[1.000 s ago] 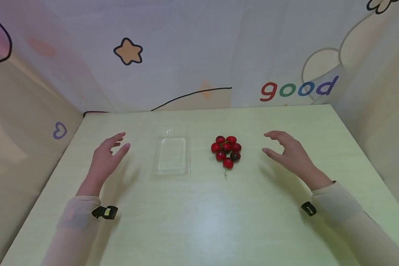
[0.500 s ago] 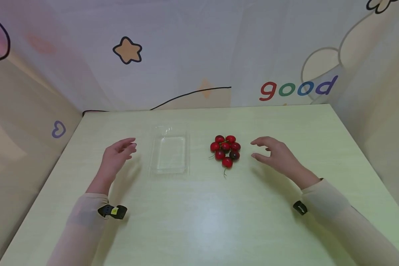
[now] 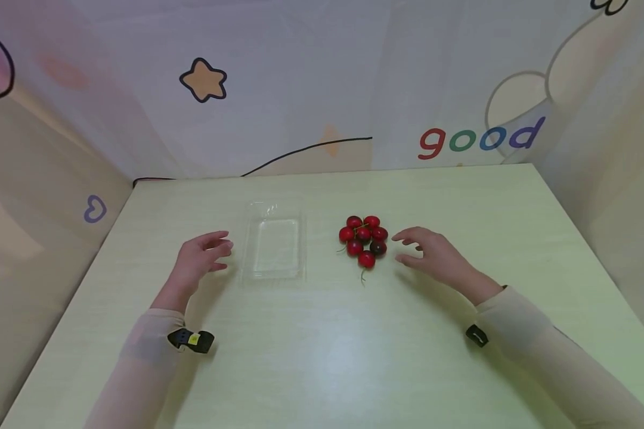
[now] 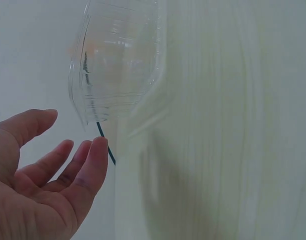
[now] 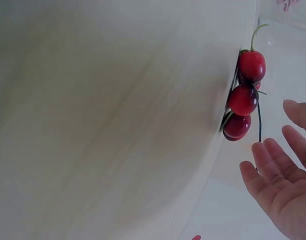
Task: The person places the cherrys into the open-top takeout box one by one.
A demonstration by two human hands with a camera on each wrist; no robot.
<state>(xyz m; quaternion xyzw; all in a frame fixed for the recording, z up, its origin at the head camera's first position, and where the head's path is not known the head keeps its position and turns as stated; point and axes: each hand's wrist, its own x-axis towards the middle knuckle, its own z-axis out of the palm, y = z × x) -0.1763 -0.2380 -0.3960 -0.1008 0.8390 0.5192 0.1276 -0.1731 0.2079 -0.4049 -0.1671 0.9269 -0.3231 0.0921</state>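
Red cherries (image 3: 365, 243) lie in a tight cluster on the pale green table (image 3: 327, 351), and the fingertips (image 3: 400, 240) of the right hand (image 3: 434, 257) hover just beside them, on their right, not touching. Those fingers are spread and loosely bent, grasping nothing; the right wrist view shows the same, with the fingers (image 5: 273, 165) straightened toward the cherries (image 5: 245, 97) and a gap between them. The left hand (image 3: 198, 262) is likewise released, its fingers (image 3: 220, 244) relaxed and slightly apart, reaching toward the near left edge of a clear plastic tray (image 3: 275, 247) without contact. In the left wrist view the fingertips (image 4: 95, 150) sit close to the tray (image 4: 118, 60), a small gap showing. The tray lies flat, left of the cherries and apart from them, both about mid-table. Cream sleeves (image 3: 520, 333) cover both forearms, each with a small black clip (image 3: 190, 339) at the wrist. Behind the table hangs a pale cloth backdrop (image 3: 322, 77) printed with a star (image 3: 203, 80) and the word "good" (image 3: 480, 142).
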